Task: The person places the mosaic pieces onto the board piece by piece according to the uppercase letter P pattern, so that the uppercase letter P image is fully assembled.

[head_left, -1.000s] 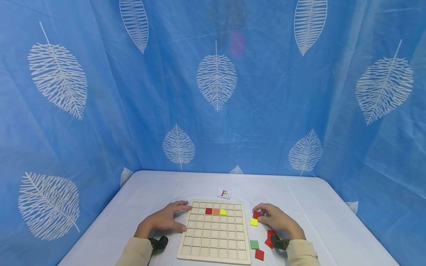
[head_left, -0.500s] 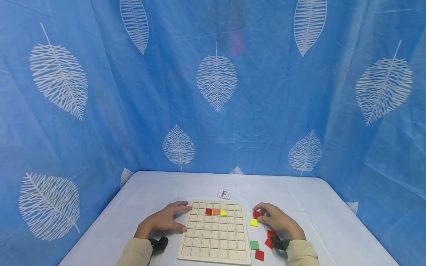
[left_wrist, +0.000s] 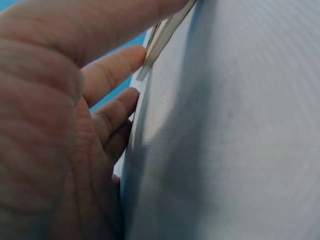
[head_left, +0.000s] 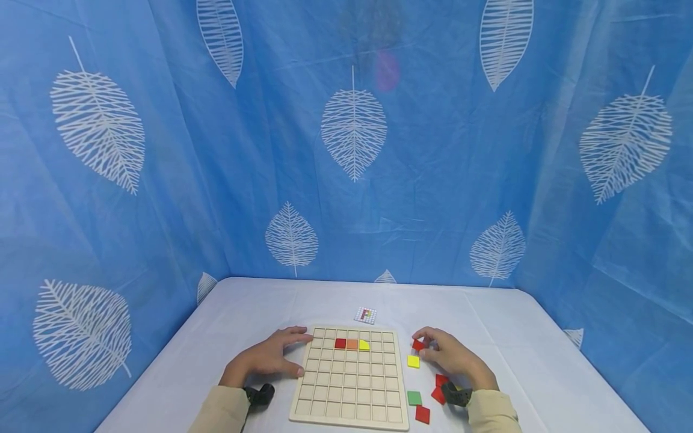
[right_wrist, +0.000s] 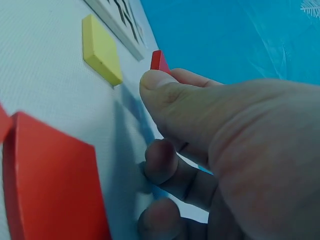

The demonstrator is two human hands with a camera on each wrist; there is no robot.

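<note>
In the head view a wooden grid board [head_left: 349, 382] lies on the table. One of its upper rows holds a dark red tile [head_left: 340, 343], an orange tile [head_left: 352, 344] and a yellow piece [head_left: 364, 345] with one cut corner. My left hand [head_left: 267, 355] touches the board's left edge, thumb and index finger spread apart. Right of the board, my right hand [head_left: 452, 359] pinches a red tile [right_wrist: 159, 61] between thumb and index finger; the fingers hide part of it. Just below that hand's fingertips a square yellow tile [head_left: 414, 361] lies on the cloth.
Near the right wrist lie red tiles [head_left: 438, 394], partly hidden by the wrist strap. A green tile [head_left: 414, 398] and another red tile [head_left: 423, 415] sit beside the board's lower right edge. Behind the board is a small patterned card [head_left: 365, 315]. Blue leaf-print curtains [head_left: 352, 240] surround the table.
My right hand has risen very slightly with the red tile between its fingertips. The left hand and the board stay as they were.
</note>
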